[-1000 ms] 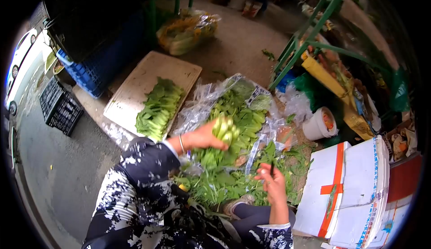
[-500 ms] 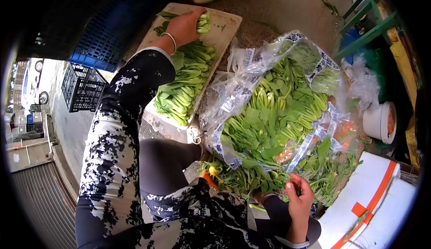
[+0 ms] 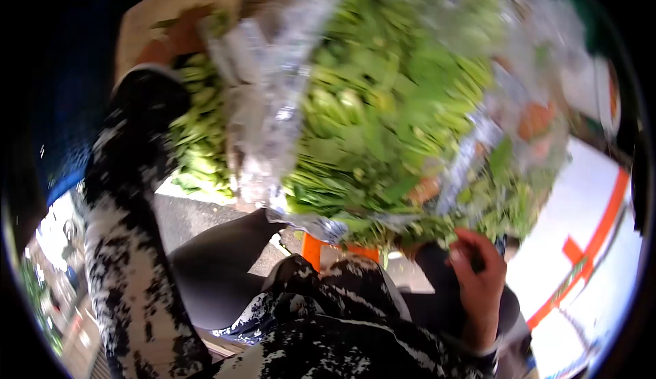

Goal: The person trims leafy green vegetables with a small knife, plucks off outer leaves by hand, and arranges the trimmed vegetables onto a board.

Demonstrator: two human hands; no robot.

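Observation:
In the head view my left hand [image 3: 183,34] is at the upper left, over the pale board [image 3: 147,20]. It is blurred, its fingers closed around a small bunch of leafy greens [image 3: 219,24]. Just below it, a row of greens with pale green stems [image 3: 201,126] lies along the board. My right hand [image 3: 478,276] is at the lower right above my leg, its fingers curled and the thumb apart from them. I see nothing in it. Beyond it spreads a large heap of leafy greens [image 3: 389,119] in an opened clear plastic bag [image 3: 263,106] with blue-and-white print.
Loose leaves and stems [image 3: 509,205] lie around the bag's near right side. A white box with orange tape [image 3: 547,242] stands at the right, a white tub [image 3: 588,95] behind it. A blue crate [image 3: 65,119] is at the left. Something orange [image 3: 311,250] shows near my knees.
The view has shifted and blurred, with the bag of greens appearing nearer and larger. My left hand remains over the board with greens. My right hand keeps its curled pose, slightly more apart.

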